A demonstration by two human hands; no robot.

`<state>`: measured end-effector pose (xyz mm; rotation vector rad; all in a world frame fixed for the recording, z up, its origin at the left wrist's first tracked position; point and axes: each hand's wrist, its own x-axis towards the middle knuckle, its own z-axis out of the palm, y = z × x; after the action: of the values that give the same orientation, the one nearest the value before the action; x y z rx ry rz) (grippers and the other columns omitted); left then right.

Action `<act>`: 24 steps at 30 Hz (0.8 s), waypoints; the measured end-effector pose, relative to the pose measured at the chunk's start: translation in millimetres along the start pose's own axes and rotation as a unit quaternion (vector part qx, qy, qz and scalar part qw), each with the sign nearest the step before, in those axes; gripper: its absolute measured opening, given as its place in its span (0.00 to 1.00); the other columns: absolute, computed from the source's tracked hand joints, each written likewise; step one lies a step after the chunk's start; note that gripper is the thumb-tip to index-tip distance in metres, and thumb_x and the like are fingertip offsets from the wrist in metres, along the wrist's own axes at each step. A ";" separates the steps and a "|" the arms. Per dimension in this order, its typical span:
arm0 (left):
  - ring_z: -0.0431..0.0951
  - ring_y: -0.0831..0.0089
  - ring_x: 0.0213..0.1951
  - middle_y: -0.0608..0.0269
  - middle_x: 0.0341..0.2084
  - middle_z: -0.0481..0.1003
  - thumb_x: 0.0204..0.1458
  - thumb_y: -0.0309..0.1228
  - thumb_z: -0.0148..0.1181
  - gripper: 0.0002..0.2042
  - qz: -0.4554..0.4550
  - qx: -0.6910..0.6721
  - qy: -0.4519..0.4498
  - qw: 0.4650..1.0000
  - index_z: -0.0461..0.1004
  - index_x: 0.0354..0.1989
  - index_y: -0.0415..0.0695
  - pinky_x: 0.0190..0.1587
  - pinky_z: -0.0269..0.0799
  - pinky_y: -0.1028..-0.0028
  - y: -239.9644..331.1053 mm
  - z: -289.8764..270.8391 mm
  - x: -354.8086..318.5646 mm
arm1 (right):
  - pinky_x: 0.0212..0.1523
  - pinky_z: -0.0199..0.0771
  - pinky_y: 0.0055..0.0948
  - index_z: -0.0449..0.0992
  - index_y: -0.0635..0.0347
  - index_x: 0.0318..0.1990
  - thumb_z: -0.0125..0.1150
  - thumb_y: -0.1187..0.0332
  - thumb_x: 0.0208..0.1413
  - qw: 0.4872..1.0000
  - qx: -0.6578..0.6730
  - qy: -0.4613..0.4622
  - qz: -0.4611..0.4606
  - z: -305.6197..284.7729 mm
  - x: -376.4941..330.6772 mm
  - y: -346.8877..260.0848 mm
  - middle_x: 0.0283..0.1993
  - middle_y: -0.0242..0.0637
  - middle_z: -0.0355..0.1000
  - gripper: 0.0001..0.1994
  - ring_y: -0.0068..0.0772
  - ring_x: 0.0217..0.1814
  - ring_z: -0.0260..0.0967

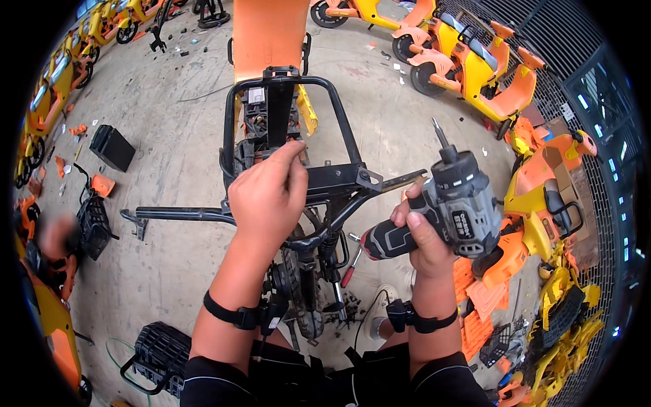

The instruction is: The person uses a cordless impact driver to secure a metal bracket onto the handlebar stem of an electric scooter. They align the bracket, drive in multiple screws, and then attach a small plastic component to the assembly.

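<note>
Grey and black, the cordless driver (pixel 468 203) points its bit (pixel 439 132) upward in the right hand (pixel 432 245) — I have those fingers closed round it, right of the black scooter frame (pixel 332 181). Over that frame, the left hand (pixel 268 193) is curled (remotely, I can't tell whether it's pinching anything).

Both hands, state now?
Left hand: curled over the black frame; can't tell whether it holds anything.
Right hand: closed, holding the drill.
</note>
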<state>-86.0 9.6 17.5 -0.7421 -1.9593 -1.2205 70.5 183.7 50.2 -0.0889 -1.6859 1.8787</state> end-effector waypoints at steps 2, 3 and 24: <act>0.80 0.61 0.23 0.61 0.21 0.79 0.52 0.24 0.65 0.08 -0.004 0.057 -0.053 0.997 0.82 0.40 0.48 0.27 0.75 0.66 0.1 1.1 -2.3 | 0.47 0.75 0.28 0.72 0.63 0.56 0.68 0.72 0.58 1.000 -0.020 -0.002 -0.001 5.2 15.0 -0.5 0.40 0.34 0.77 0.20 0.25 0.41 0.75; 0.82 0.58 0.25 0.59 0.23 0.81 0.54 0.27 0.63 0.06 -0.071 0.053 -0.074 0.993 0.82 0.40 0.49 0.28 0.76 0.64 5.4 -1.1 -0.7 | 0.46 0.76 0.28 0.73 0.64 0.56 0.68 0.71 0.59 0.993 -0.108 -0.002 -0.050 2.2 27.0 2.6 0.44 0.36 0.76 0.19 0.25 0.40 0.75; 0.82 0.55 0.24 0.58 0.23 0.81 0.54 0.28 0.63 0.06 -0.117 0.047 -0.117 0.985 0.81 0.39 0.47 0.27 0.76 0.61 7.2 -5.4 7.0 | 0.48 0.78 0.29 0.71 0.66 0.58 0.67 0.77 0.57 0.968 -0.196 0.114 -0.111 26.4 48.9 11.7 0.49 0.39 0.75 0.21 0.27 0.45 0.75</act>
<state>-83.3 8.1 28.5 -0.6440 -2.3351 -1.2093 14.7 183.4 60.9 -0.2536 -1.7979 1.3025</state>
